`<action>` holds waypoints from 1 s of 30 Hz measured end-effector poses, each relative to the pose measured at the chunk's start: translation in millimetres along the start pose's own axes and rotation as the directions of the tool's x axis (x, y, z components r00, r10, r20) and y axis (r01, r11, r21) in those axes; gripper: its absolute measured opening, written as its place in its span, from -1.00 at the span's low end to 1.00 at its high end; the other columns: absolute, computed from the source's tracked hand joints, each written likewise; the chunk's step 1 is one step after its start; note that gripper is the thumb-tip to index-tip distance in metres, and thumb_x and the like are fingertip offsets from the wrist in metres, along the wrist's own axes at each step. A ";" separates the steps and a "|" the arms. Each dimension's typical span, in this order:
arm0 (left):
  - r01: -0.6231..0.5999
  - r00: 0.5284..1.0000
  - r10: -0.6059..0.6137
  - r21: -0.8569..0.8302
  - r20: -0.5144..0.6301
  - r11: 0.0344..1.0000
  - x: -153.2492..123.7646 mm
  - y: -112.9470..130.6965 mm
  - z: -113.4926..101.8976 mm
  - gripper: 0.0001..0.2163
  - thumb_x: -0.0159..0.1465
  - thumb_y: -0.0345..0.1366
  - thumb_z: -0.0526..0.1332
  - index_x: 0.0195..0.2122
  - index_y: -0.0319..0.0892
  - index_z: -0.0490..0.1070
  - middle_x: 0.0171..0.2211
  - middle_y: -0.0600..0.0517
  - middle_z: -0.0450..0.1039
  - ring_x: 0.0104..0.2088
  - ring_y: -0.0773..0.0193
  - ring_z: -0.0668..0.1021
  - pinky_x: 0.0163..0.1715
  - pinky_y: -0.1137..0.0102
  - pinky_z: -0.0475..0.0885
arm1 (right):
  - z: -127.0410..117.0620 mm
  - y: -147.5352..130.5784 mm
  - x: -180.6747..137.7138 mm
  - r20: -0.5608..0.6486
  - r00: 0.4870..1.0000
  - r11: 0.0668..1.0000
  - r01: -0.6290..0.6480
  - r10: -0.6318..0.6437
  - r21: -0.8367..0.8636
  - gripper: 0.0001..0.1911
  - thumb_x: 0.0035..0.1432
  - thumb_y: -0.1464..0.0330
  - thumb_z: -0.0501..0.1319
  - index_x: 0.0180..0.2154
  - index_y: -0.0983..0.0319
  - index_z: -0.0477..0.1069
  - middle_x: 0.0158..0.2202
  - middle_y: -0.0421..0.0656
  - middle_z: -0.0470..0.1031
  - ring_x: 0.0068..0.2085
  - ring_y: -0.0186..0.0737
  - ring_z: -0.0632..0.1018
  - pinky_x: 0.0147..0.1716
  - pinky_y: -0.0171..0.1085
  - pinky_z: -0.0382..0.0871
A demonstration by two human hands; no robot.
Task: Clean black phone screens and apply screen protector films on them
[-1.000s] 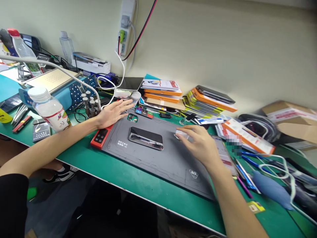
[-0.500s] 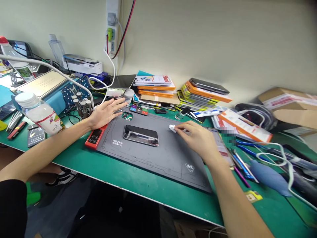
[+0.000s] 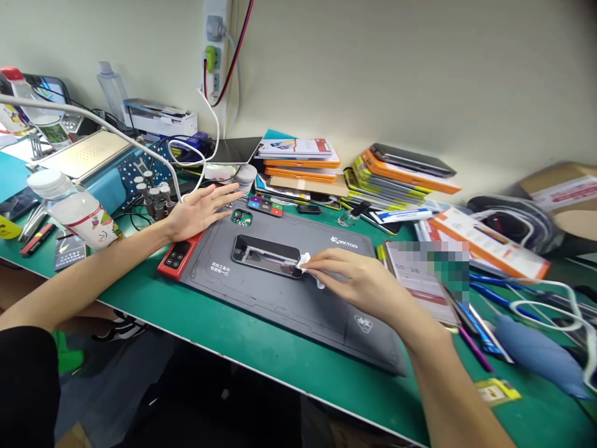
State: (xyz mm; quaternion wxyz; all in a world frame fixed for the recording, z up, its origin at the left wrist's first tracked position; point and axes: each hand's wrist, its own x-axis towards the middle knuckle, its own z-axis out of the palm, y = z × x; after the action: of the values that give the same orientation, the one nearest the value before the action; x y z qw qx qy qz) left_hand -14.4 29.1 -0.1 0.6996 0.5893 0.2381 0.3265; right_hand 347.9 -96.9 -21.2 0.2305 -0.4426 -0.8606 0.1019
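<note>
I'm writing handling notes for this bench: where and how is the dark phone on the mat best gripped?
Probably pinch the phone midway along its long edges, coming from the near side of the mat. It lies flat, glossy face up, so those edges offer opposed surfaces; its right end is crowded by the white wipe in the right hand.

1. On my feed a black phone (image 3: 267,256) lies flat on a grey mat (image 3: 280,323), glossy screen up, set slightly aslant with its right end nearer the camera.
2. Its corners are rounded, and a pale reflection streaks the glass.
3. I have a small, crumpled white wipe (image 3: 305,259) pinched in my right grip (image 3: 370,280), overlapping the phone's right end in my view.
4. A loose tip of the wipe shows below the grip; I can't tell whether it is paper or cloth.
</note>
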 end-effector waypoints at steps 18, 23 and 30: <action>0.010 0.999 -0.011 0.014 0.048 1.000 1.3 -5.0 -3.4 -0.40 0.50 0.10 -0.08 0.49 0.08 0.25 0.53 0.12 0.17 0.60 0.01 0.03 0.56 -0.03 -0.06 | 7.7 -8.4 -8.3 0.097 0.993 0.994 0.080 -0.072 -0.081 -0.62 0.51 0.26 0.07 -0.07 0.01 0.70 -0.10 -0.18 0.74 -0.16 -0.11 0.74 -0.20 -0.14 0.64; 0.004 0.999 -0.004 0.006 0.053 1.000 1.5 -5.9 -4.8 -0.43 0.52 0.06 -0.09 0.46 0.05 0.31 0.52 0.11 0.18 0.59 0.04 0.08 0.55 -0.01 -0.01 | 8.5 -15.0 -7.6 0.075 0.996 0.992 0.056 -0.048 -0.113 -0.59 0.54 0.19 0.05 -0.10 0.01 0.69 -0.11 -0.18 0.74 -0.13 -0.09 0.74 -0.21 -0.13 0.65; -0.006 0.999 0.005 0.024 0.047 1.000 1.9 -6.6 -4.4 -0.42 0.52 0.06 -0.09 0.45 0.03 0.33 0.52 0.09 0.19 0.59 0.04 0.08 0.54 0.03 0.04 | 10.6 -18.6 -4.4 0.063 0.998 0.988 -0.003 0.012 -0.153 -0.60 0.53 0.17 0.07 -0.15 0.01 0.70 -0.12 -0.18 0.74 -0.13 -0.08 0.73 -0.22 -0.11 0.64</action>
State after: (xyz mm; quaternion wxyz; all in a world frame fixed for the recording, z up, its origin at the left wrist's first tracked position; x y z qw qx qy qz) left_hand -15.2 32.8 -7.3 0.6967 0.6061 0.2240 0.3116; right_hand 331.6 -111.1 -24.8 0.1682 -0.4588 -0.8710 0.0507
